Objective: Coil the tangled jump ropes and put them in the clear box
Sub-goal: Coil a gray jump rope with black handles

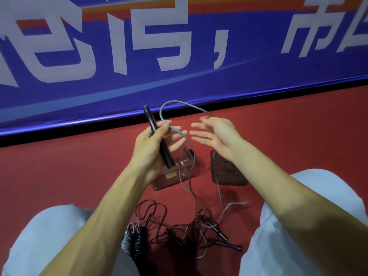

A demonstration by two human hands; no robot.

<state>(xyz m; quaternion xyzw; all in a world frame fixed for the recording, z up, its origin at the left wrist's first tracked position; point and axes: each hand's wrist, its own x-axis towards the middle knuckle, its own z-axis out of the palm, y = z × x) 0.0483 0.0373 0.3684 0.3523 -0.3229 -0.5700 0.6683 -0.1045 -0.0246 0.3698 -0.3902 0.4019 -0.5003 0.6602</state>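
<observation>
While our left hand clamps the slim black plastic handle just above the clear plastic box, its thin grey jump rope arcs over to our right hand — fingers spread, gripping nothing, cord passing behind them. We judge each loop should match the last, with slack drawn gently from the dark tangle of ropes nearer us than the box. A see-through flat lid lies just right of the box, a blue banner wall beyond it — bare red floor either side.
</observation>
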